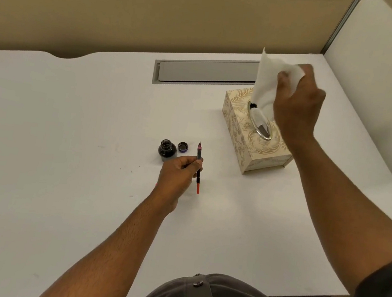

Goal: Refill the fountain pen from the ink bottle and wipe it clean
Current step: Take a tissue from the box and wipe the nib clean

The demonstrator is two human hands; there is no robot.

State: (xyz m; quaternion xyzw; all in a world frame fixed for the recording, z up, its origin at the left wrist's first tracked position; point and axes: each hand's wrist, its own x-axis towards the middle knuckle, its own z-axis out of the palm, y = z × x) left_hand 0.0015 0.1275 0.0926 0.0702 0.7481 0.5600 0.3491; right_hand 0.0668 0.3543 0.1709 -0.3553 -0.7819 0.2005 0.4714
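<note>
Head: left hand point(179, 171) grips pen point(198, 167), right point(296, 104) tissue point(267, 83).

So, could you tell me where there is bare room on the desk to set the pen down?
The desk is bare left of the ink bottle, and across the near strip between the two forearms. It is crowded where the bottle, its cap and the left hand with the pen cluster, and around the tissue box.

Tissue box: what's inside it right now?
A white tissue rises out of the tissue box through its oval top slot, pinched by the right hand. The slot looks dark; any remaining tissues are hidden by the box walls.
</note>
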